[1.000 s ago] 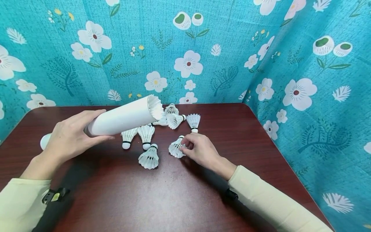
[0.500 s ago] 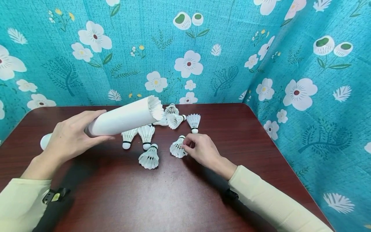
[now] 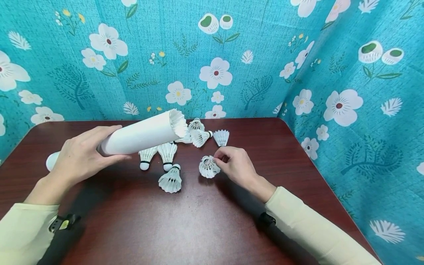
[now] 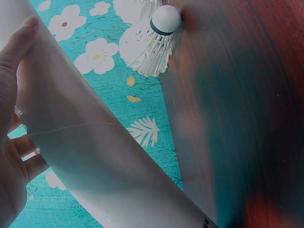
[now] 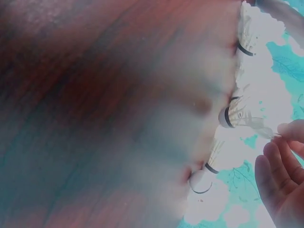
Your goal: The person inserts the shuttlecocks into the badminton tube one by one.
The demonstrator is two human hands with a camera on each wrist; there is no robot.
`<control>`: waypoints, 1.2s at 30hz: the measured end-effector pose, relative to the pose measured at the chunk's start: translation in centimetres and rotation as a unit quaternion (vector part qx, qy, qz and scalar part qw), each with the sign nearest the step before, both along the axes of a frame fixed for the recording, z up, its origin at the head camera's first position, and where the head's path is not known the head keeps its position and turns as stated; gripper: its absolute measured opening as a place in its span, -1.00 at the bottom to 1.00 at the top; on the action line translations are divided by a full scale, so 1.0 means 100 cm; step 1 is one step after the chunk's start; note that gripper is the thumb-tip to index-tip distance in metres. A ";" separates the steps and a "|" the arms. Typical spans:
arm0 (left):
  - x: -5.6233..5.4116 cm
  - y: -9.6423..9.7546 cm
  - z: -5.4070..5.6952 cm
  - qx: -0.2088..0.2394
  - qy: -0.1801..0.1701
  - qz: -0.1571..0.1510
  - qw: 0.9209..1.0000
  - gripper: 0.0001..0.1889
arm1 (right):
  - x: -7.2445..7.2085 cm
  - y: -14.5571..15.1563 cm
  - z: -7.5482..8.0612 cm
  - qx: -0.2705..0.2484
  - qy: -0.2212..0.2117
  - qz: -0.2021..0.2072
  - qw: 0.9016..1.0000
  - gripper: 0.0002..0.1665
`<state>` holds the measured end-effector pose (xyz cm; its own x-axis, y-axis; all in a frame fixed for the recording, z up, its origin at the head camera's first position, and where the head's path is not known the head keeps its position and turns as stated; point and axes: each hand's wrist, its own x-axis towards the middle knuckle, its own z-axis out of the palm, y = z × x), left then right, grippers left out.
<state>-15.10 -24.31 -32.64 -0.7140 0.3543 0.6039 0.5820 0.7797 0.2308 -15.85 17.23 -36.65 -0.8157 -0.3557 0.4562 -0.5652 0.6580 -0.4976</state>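
My left hand [image 3: 77,158] grips a long white tube [image 3: 142,132] tilted up to the right over the table. White shuttlecock feathers [image 3: 179,124] show at its raised mouth. In the left wrist view the thumb and fingers lie around the tube [image 4: 90,128]. On the other side, my right hand [image 3: 240,167] pinches the feathered skirt of a shuttlecock [image 3: 208,167] between thumb and fingertip. Its skirt faces the head camera and its cork is hidden there. The right wrist view shows the pinched feathers at the fingertips of the right hand [image 5: 285,166].
Left of the right hand lies a loose shuttlecock [image 3: 170,180], with two more, such as one shuttlecock [image 3: 166,154], under the tube. Several others, including a shuttlecock [image 3: 200,138], are bunched behind. Another shuttlecock [image 3: 221,138] stands beyond the right hand. A floral curtain [image 3: 215,44] borders the brown table [image 3: 185,228].
My right hand and the pinched shuttlecock have shifted a little to the right. The shuttlecock has turned, so its cork no longer shows in the head view. The left hand and tube stay still.
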 end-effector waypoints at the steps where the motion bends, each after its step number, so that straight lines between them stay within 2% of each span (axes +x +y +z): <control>1: 0.000 0.000 0.000 0.000 -0.001 0.000 1.000 -0.05 | 0.000 0.001 0.001 -0.003 -0.002 0.000 1.000 -0.82; 9: 0.000 0.000 0.000 -0.001 -0.002 0.002 1.000 -0.05 | -0.003 0.007 0.013 -0.067 -0.013 -0.002 0.998 -0.87; 16: 0.001 -0.001 0.000 0.000 -0.013 0.008 1.000 -0.06 | -0.004 0.016 0.035 -0.135 -0.044 -0.016 0.990 -0.95; 19: 0.000 0.000 0.000 -0.003 -0.013 0.008 1.000 -0.06 | -0.005 0.020 0.044 -0.173 -0.068 -0.020 0.982 -0.93; 27: 0.001 0.001 -0.001 -0.005 -0.016 0.008 1.000 -0.05 | -0.010 0.029 0.061 -0.271 -0.122 -0.014 0.955 -0.86; 36: 0.000 0.002 -0.002 -0.007 -0.017 0.007 1.000 -0.06 | -0.009 0.029 0.077 -0.337 -0.153 0.001 0.929 -0.82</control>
<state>-15.13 -24.12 -32.88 -0.7395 0.3518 0.5740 0.5625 0.7912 0.2399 -16.80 20.13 -28.92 -0.9433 -0.0742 0.3234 -0.3309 0.1375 -0.9336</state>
